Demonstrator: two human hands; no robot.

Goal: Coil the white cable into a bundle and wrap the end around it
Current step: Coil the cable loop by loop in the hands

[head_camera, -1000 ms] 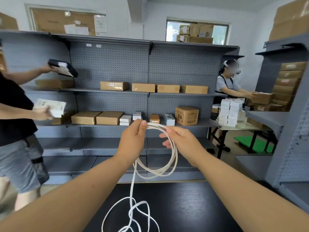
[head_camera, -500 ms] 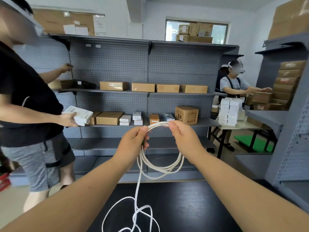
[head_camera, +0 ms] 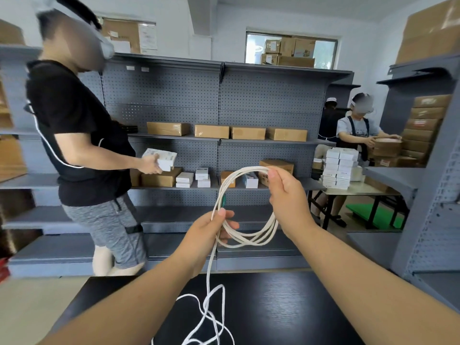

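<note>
White cable (head_camera: 251, 239) hangs as a loose coil above the worktop (head_camera: 286, 310). Right hand (head_camera: 286, 195) pinches its top, and left hand (head_camera: 206, 232) has its fingers (head_camera: 230, 224) curled round the strands lower down. Best to size each new loop to match and feed slack evenly. The tail lies tangled at the worktop's near edge. Open air ahead, bystander (head_camera: 74, 135) well to the left.
</note>
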